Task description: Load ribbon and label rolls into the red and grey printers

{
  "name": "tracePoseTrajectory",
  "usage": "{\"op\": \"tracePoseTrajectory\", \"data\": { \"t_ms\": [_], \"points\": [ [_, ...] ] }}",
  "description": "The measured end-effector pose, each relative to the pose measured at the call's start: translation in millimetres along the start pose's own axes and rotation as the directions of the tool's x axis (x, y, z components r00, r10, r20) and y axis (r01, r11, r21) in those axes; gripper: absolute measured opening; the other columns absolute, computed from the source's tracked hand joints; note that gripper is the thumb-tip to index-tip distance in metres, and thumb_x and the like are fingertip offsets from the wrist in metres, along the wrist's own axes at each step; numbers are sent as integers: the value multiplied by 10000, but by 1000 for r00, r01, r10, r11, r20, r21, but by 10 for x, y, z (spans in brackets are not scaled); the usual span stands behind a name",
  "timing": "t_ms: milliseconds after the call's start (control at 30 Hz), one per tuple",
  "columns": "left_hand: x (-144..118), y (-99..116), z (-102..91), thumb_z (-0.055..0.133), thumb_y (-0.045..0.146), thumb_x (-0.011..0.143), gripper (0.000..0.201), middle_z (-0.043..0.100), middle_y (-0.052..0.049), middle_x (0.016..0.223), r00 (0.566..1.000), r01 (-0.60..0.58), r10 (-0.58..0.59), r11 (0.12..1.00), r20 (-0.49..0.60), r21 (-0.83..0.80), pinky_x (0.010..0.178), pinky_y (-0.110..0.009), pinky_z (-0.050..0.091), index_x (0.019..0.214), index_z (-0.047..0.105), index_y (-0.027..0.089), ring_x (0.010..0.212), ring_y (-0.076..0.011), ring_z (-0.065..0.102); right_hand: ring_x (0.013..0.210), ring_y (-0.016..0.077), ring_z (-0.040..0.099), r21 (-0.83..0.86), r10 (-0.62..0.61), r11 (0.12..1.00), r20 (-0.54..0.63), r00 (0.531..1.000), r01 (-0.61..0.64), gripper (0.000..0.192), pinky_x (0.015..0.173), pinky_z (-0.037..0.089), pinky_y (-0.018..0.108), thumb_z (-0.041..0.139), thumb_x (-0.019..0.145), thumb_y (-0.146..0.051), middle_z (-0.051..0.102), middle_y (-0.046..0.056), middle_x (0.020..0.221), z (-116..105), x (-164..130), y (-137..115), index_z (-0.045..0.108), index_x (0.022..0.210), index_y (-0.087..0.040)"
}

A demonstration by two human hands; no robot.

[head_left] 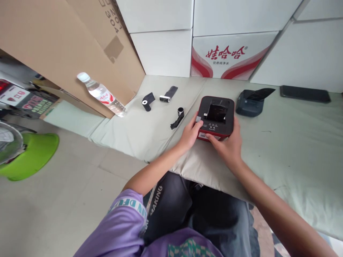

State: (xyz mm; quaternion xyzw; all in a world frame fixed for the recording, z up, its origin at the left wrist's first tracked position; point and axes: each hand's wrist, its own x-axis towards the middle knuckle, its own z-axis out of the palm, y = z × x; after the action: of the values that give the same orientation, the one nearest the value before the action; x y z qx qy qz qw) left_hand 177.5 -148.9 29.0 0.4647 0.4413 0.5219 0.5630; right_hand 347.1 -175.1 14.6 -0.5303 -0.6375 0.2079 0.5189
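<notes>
At the far left a green plastic piece lies on the tiled floor. Further in, a water bottle leans tilted against a big cardboard sheet, its base on the edge of the pale green mat. On the mat lie three small black ribbon rolls, partly unwound, well apart from each other and just left of the hands.

The left arm comes up bare from a purple sleeve, bent at the elbow, forearm angled up and to the right. The left hand rests against the left near corner of the red and black label printer, fingers loosely curled, the thumb pressing on a small grey tab at the printer's top edge. The printer sits flat on the mat, directly ahead of the person's lap, its lid compartment open and dark inside.

The right arm reaches in from the lower right, nearly straight. The right hand cups the printer's near right corner, fingers spread along the front face and side, steadying it without lifting it.

Beyond the printer, to the right, a dark grey device lies with its flap raised, and a black phone lies flat near the white boxes.
</notes>
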Motion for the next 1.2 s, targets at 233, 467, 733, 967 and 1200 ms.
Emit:
{"op": "tracePoseTrajectory", "data": {
  "t_ms": [233,467,733,967,1200],
  "points": [
    [500,-133,-171,556,362,907,600,556,34,1692,982,-80,103,987,159,-142,1404,-416,275,1492,671,293,1687,-230,362,1537,381,552,245,167,960,-108,980,-137,751,1309,403,693,551,942,-778,593,147,1599,42,335,248,539,1517,-296],
    [578,-301,-105,600,566,869,734,501,26,1732,972,-137,165,976,167,-169,1382,-405,313,1559,581,315,1707,-216,315,1668,368,393,279,-88,956,-26,996,92,1007,1390,287,635,597,849,-871,416,104,1770,126,276,570,379,1665,-322],
    [546,-295,-208,587,547,814,884,464,46,1756,965,-98,132,983,229,-154,1375,-415,337,1660,475,316,1713,-228,300,1709,383,302,196,-113,976,72,991,97,1269,1415,240,612,795,702,-845,327,138,1815,50,267,542,262,1715,-296],
    [618,-181,-266,662,460,741,908,580,1,1672,953,-41,81,989,293,-142,1333,-437,410,1627,519,323,1659,-267,414,1692,402,328,168,-94,982,9,996,91,1213,1408,213,662,847,693,-753,379,150,1773,119,242,594,319,1686,-298],
    [646,-171,-276,693,422,745,852,542,5,1705,952,-23,75,984,296,-175,1319,-419,419,1582,553,339,1680,-262,378,1679,418,343,164,-88,982,-10,996,89,1219,1404,224,660,868,679,-713,389,155,1757,120,248,578,328,1690,-298]
  ]
}}
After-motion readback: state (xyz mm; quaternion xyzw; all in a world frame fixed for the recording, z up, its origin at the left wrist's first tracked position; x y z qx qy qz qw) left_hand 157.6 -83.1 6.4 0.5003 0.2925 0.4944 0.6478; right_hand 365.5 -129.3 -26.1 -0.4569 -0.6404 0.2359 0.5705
